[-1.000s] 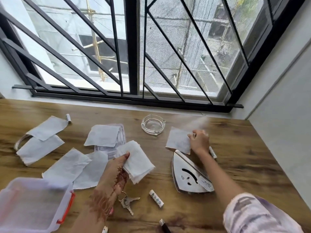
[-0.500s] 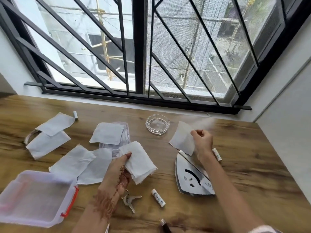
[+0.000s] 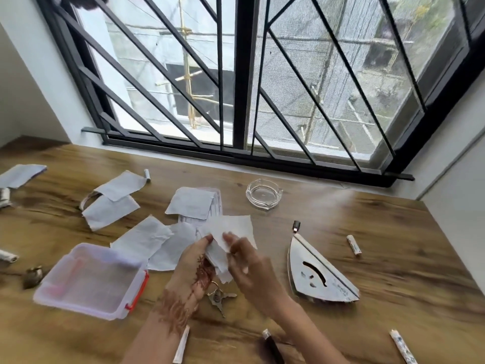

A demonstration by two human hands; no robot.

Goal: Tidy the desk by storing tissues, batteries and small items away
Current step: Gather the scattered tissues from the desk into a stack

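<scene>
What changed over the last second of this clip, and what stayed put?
The right hand lifted one tissue from beside the metal holder and carried it left onto the tissue stack gripped by the left hand. The left hand kept its grip; container, keys and ashtray stayed put.

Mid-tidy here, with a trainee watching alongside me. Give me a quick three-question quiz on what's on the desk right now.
1. True or false: the left hand and right hand both hold the tissue stack.
2. Which lies farthest from the person? A keys, B glass ashtray, C triangular holder.
3. Fill in: the plastic box sits to the hands' ___.
Key: 1 true; 2 B; 3 left.
</scene>
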